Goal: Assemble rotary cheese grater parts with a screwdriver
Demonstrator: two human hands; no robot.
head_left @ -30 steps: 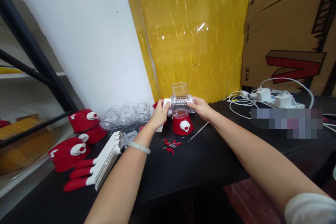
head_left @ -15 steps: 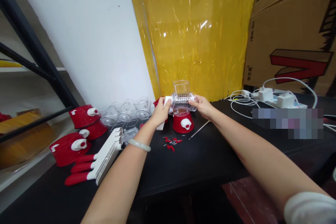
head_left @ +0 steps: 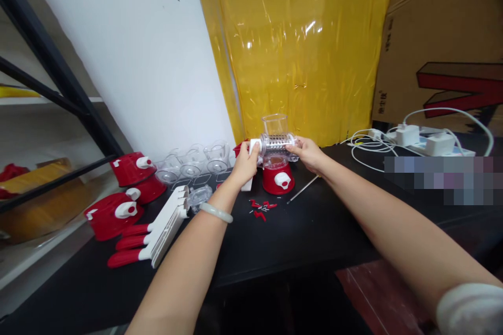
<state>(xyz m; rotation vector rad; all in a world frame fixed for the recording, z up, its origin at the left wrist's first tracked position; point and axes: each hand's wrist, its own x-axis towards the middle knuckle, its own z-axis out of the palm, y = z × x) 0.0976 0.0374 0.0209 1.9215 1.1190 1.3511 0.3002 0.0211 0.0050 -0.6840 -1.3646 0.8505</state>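
A rotary grater stands on the table, with a red base (head_left: 271, 182), a clear upright feed chute (head_left: 275, 124) and a metal drum (head_left: 277, 142) with holes lying sideways inside its clear housing. My left hand (head_left: 245, 163) is closed, thumb and fingers pinching the white end piece (head_left: 255, 145) at the drum's left. On the opposite side my right hand (head_left: 308, 154) grips the right end of the drum and housing, thumb at the front. Some fingers are hidden behind the grater. In front of the base lie several small red parts (head_left: 260, 214) and small screws.
A thin metal rod (head_left: 302, 189) lies right of the base. Leftward are white handles with red grips (head_left: 123, 258), red bases (head_left: 112, 217) and clear housings (head_left: 217, 157). White chargers and cables (head_left: 406, 135) sit at right. A yellow sheet (head_left: 306, 52) stands behind.
The whole view has shifted slightly, so things appear a little further right and higher. Both hands keep their hold on the grater, with little visible movement against it.
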